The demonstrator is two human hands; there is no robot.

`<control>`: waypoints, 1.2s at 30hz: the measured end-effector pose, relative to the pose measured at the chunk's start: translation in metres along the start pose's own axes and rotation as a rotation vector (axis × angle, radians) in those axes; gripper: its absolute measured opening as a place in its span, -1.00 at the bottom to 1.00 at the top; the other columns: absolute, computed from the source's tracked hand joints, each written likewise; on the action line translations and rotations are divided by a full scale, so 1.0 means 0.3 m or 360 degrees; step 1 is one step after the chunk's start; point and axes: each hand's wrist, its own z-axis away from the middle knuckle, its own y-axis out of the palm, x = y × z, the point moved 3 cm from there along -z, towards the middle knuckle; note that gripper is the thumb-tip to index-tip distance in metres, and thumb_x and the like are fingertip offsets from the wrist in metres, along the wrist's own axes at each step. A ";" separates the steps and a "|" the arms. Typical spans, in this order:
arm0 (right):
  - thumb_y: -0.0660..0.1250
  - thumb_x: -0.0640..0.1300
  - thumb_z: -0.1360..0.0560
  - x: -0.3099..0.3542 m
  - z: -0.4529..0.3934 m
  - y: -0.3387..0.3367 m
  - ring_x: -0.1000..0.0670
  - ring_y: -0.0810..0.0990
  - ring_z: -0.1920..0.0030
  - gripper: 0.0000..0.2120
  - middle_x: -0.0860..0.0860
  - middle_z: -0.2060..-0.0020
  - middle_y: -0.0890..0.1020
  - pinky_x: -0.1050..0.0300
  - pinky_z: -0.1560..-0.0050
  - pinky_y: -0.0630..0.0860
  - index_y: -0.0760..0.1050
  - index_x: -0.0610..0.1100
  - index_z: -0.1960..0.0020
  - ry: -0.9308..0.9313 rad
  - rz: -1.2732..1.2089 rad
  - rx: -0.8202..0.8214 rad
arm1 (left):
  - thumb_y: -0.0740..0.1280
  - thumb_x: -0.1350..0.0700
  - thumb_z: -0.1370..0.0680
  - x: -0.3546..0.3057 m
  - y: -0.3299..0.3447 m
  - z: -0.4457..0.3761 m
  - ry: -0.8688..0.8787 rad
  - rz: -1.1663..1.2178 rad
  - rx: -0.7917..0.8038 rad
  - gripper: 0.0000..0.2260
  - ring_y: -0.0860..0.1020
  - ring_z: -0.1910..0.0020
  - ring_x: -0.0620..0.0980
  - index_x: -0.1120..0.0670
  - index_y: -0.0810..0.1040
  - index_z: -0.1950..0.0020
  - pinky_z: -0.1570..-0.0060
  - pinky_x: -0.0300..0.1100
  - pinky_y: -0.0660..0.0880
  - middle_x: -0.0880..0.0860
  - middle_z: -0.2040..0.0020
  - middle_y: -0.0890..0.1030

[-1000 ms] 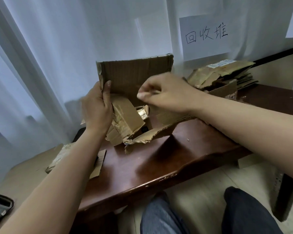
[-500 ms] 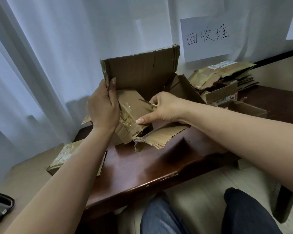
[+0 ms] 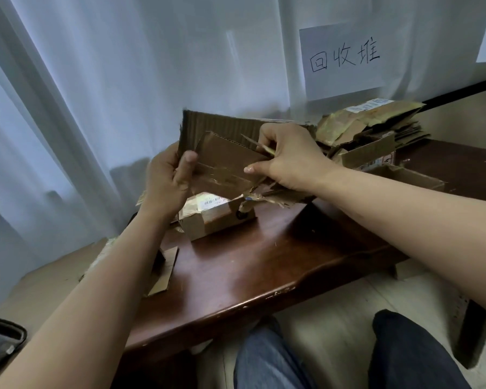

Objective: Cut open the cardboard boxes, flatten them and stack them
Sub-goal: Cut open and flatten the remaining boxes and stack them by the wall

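Sitting at a dark wooden table (image 3: 264, 270) in front of a white curtain (image 3: 124, 80), paper sign (image 3: 344, 58) pinned up top right. Stack of flattened cardboard (image 3: 368, 122) piled at the far right of the table, right under the sign. Cut-open cardboard box (image 3: 225, 153) held up above the table: left hand (image 3: 167, 182) gripping its left edge, thumb across the front; right hand (image 3: 288, 157) pinching the right side, thin blade (image 3: 257, 144) poking out. Small taped box (image 3: 213, 216) on the table just below.
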 end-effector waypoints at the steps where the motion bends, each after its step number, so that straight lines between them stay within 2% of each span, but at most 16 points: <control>1: 0.58 0.01 -0.28 -0.001 0.001 -0.001 0.04 0.44 0.28 -0.58 0.11 0.37 0.47 -0.01 0.12 0.50 0.30 0.01 0.35 -0.0002 -0.0014 -0.0007 | 0.42 -0.31 -0.38 -0.003 0.002 0.003 -0.0016 0.0077 0.0067 -0.69 0.59 0.26 0.03 -0.08 0.59 0.21 0.22 0.12 0.57 0.08 0.30 0.62; 2: 0.57 0.02 -0.29 -0.001 0.003 -0.003 0.04 0.47 0.27 -0.62 0.11 0.35 0.50 0.00 0.11 0.50 0.33 0.03 0.34 -0.0002 -0.0044 -0.0005 | 0.52 -0.19 -0.31 -0.006 0.003 0.008 -0.0037 0.0133 0.0113 -0.79 0.64 0.19 0.00 -0.16 0.63 0.16 0.13 0.16 0.60 -0.02 0.22 0.68; 3: 0.55 0.04 -0.31 -0.001 0.007 -0.007 0.05 0.49 0.25 -0.67 0.12 0.33 0.52 0.02 0.11 0.51 0.38 0.04 0.32 0.0000 -0.0084 0.0006 | 0.56 -0.10 -0.27 -0.006 0.002 0.011 -0.0035 0.0129 0.0126 -0.79 0.66 0.14 -0.02 -0.20 0.65 0.15 0.08 0.16 0.61 -0.08 0.19 0.70; 5: 0.49 0.11 -0.36 -0.003 0.015 -0.023 0.06 0.55 0.24 -0.78 0.10 0.30 0.58 0.07 0.13 0.51 0.50 0.03 0.25 -0.0004 -0.0169 -0.0018 | 0.54 -0.05 -0.26 0.002 -0.007 0.020 -0.0056 0.0111 0.0074 -0.80 0.68 0.11 -0.06 -0.24 0.66 0.16 0.02 0.10 0.62 -0.15 0.17 0.71; 9: 0.35 0.06 -0.51 -0.043 0.004 -0.095 -0.02 0.62 0.19 -0.74 -0.01 0.28 0.64 -0.01 0.05 0.55 0.58 -0.15 0.12 0.0001 -0.0275 -0.0351 | 0.52 0.05 -0.35 0.032 -0.053 0.031 -0.0177 0.0040 -0.0126 -0.78 0.66 0.09 -0.18 -0.25 0.63 0.13 -0.01 -0.01 0.61 -0.29 0.17 0.67; 13: 0.26 -0.03 -0.57 -0.119 -0.008 -0.158 0.10 0.63 0.29 -0.73 -0.12 0.27 0.63 -0.11 0.02 0.57 0.54 -0.25 0.08 0.0182 -0.0420 -0.0545 | 0.50 0.21 -0.43 0.042 -0.068 0.073 -0.0211 0.0129 -0.0213 -0.71 0.66 0.05 -0.15 -0.21 0.63 0.09 0.00 -0.09 0.60 -0.25 0.14 0.68; 15: 0.27 -0.04 -0.56 -0.153 -0.004 -0.160 -0.02 0.64 0.22 -0.75 -0.10 0.29 0.64 -0.12 -0.01 0.56 0.55 -0.22 0.13 0.0274 -0.0363 -0.0531 | 0.48 0.29 -0.43 0.051 -0.071 0.120 -0.0192 0.0159 -0.0133 -0.70 0.66 0.02 -0.13 -0.14 0.66 0.07 -0.01 -0.14 0.58 -0.20 0.12 0.70; 17: 0.28 -0.06 -0.55 -0.181 0.008 -0.142 -0.09 0.63 0.13 -0.73 -0.07 0.28 0.65 -0.04 -0.03 0.54 0.57 -0.27 0.13 0.0396 -0.0272 -0.0402 | 0.47 0.29 -0.45 0.065 -0.073 0.185 -0.0162 0.0074 0.0034 -0.75 0.65 0.00 -0.13 -0.05 0.66 0.03 -0.04 -0.20 0.56 -0.15 0.11 0.70; 20: 0.29 -0.16 -0.54 -0.220 0.044 -0.086 -0.03 0.64 0.11 -0.79 0.02 0.31 0.68 0.17 0.12 0.50 0.64 -0.26 0.13 0.0539 -0.0195 0.0056 | 0.46 0.24 -0.44 0.088 -0.092 0.278 -0.0168 0.0001 0.0304 -0.80 0.60 -0.12 -0.16 0.04 0.65 -0.03 -0.12 -0.29 0.50 -0.10 -0.04 0.68; 22: 0.31 -0.22 -0.54 -0.248 0.068 -0.045 0.07 0.64 0.26 -0.83 0.01 0.34 0.69 0.14 0.25 0.54 0.65 -0.20 0.14 0.0596 -0.0117 0.0273 | 0.43 0.35 -0.44 0.106 -0.111 0.313 -0.0095 -0.0199 0.0543 -0.64 0.49 -0.25 -0.25 -0.04 0.64 -0.11 -0.23 -0.38 0.38 -0.16 -0.20 0.60; 24: 0.30 -0.28 -0.52 -0.280 0.077 -0.014 0.18 0.61 0.31 -0.85 -0.01 0.32 0.70 0.17 0.23 0.51 0.65 -0.18 0.10 0.0657 -0.0032 0.0358 | 0.39 0.41 -0.43 0.133 -0.128 0.329 -0.0065 -0.0483 0.0835 -0.44 0.33 -0.38 -0.33 -0.17 0.57 -0.24 -0.35 -0.40 0.21 -0.22 -0.33 0.48; 27: 0.35 -0.33 -0.46 -0.314 0.082 0.019 0.03 0.61 0.05 -0.84 -0.03 0.15 0.69 0.08 0.05 0.54 0.65 -0.15 0.06 0.0712 0.0103 0.0513 | 0.32 0.47 -0.43 0.179 -0.144 0.345 -0.0249 -0.0677 0.1247 -0.26 0.14 -0.49 -0.29 -0.30 0.42 -0.34 -0.48 -0.22 0.10 -0.27 -0.44 0.32; 30: 0.43 -0.22 -0.43 -0.326 0.099 0.032 0.00 0.60 0.03 -0.90 -0.03 0.10 0.67 0.11 0.01 0.51 0.68 -0.11 0.06 0.0674 0.0171 0.0590 | 0.32 0.47 -0.46 0.184 -0.141 0.336 -0.0376 -0.0812 0.1422 -0.28 0.05 -0.50 -0.27 -0.29 0.41 -0.34 -0.45 -0.25 0.11 -0.29 -0.44 0.26; 32: 0.46 -0.11 -0.43 -0.334 0.112 0.039 0.04 0.59 0.04 -0.87 0.02 0.08 0.66 0.14 0.02 0.47 0.67 -0.07 0.02 0.0642 0.0213 0.0698 | 0.28 0.50 -0.44 0.179 -0.128 0.319 -0.0373 -0.0934 0.1474 -0.26 0.07 -0.51 -0.25 -0.29 0.43 -0.33 -0.45 -0.24 0.13 -0.30 -0.43 0.29; 35: 0.46 0.04 -0.43 -0.337 0.143 0.059 0.07 0.57 0.00 -0.75 0.07 0.02 0.64 0.14 -0.07 0.47 0.64 0.02 -0.08 0.0581 0.0389 0.1066 | 0.22 0.52 -0.45 0.172 -0.098 0.304 -0.0449 -0.0792 0.1434 -0.27 0.19 -0.49 -0.23 -0.30 0.46 -0.29 -0.46 -0.25 0.12 -0.29 -0.41 0.35; 36: 0.45 0.08 -0.43 -0.339 0.158 0.069 0.07 0.57 -0.01 -0.72 0.08 0.00 0.63 0.13 -0.09 0.48 0.63 0.04 -0.11 0.0575 0.0473 0.1200 | 0.21 0.48 -0.48 0.171 -0.077 0.308 -0.0444 -0.0750 0.1501 -0.31 0.22 -0.48 -0.23 -0.29 0.47 -0.29 -0.48 -0.22 0.13 -0.26 -0.42 0.36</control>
